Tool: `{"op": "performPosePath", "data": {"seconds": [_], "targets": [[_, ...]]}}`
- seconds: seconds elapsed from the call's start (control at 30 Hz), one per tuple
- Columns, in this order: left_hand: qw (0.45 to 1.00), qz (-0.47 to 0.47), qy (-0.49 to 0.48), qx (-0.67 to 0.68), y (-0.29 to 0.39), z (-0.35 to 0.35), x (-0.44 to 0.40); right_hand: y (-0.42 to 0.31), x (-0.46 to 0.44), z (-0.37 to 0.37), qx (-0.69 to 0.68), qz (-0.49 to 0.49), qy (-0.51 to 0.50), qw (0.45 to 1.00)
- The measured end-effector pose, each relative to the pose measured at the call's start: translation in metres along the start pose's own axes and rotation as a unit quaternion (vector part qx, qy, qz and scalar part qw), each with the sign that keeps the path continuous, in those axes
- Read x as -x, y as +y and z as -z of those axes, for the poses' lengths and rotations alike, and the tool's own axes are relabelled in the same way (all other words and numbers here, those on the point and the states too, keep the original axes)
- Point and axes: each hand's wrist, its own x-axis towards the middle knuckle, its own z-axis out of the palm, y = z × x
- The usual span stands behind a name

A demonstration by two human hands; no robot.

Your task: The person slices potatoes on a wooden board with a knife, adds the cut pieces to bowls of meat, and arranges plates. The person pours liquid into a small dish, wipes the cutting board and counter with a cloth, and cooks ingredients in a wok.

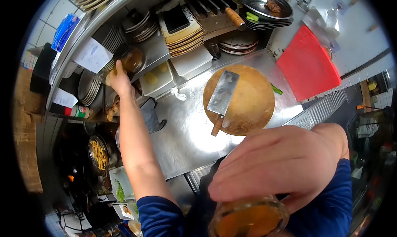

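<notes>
Close to the camera, my right hand (277,166) is closed around a glass mug (250,220) with amber liquid in it. My left arm stretches out to the shelf, where my left hand (120,80) is closed with the thumb up. A round, amber-brown glassy vessel (133,60) is right by that thumb. What lies inside the left fingers is mostly hidden. A cleaver (223,92) rests on a round wooden chopping board (252,100), on the steel counter (182,142) in front of me.
A phone (175,20) tops stacked rectangular plates on the shelf. White tubs (192,62) stand below. A red cutting board (308,65) leans at right. Dark cloth (151,116) hangs at the counter's left end. A pan of food (99,154) is near a flame (70,178).
</notes>
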Motion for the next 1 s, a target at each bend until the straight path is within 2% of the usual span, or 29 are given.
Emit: {"op": "performPosePath", "data": {"seconds": [0.07, 0.17, 0.2, 0.27, 0.3, 0.37, 0.4, 0.53, 0.73, 0.83, 1.0], "targets": [[0.999, 0.018, -0.018, -0.035, 0.004, 0.003, 0.0, -0.004, -0.003, -0.001, 0.036, 0.021, 0.01, 0.999], [0.979, -0.084, 0.079, -0.169, 0.009, 0.007, 0.021, -0.011, -0.006, -0.003, 0.089, 0.049, 0.036, 0.994], [0.979, -0.076, 0.056, -0.179, 0.013, 0.014, 0.036, -0.013, -0.008, -0.003, 0.114, 0.068, 0.043, 0.99], [0.964, -0.152, 0.048, -0.215, 0.01, 0.026, 0.07, -0.007, -0.013, -0.014, 0.145, 0.154, 0.13, 0.969], [0.96, -0.148, 0.04, -0.234, 0.005, 0.034, 0.088, 0.01, -0.016, -0.034, 0.15, 0.22, 0.209, 0.941], [0.957, -0.138, 0.0, -0.255, -0.006, 0.053, 0.127, 0.013, -0.02, -0.047, 0.169, 0.286, 0.297, 0.895], [0.952, -0.135, -0.019, -0.274, -0.019, 0.066, 0.145, 0.014, -0.022, -0.048, 0.179, 0.297, 0.304, 0.887], [0.922, -0.162, -0.075, -0.344, -0.083, 0.123, 0.208, 0.0, -0.032, -0.031, 0.224, 0.29, 0.25, 0.896], [0.903, -0.03, -0.122, -0.41, -0.137, 0.195, 0.282, -0.026, -0.047, -0.009, 0.285, 0.284, 0.191, 0.895], [0.882, 0.008, -0.131, -0.452, -0.156, 0.218, 0.3, -0.038, -0.055, -0.002, 0.311, 0.283, 0.177, 0.89], [0.855, -0.012, -0.116, -0.506, -0.172, 0.231, 0.3, -0.056, -0.067, 0.0, 0.342, 0.288, 0.15, 0.882]]}}
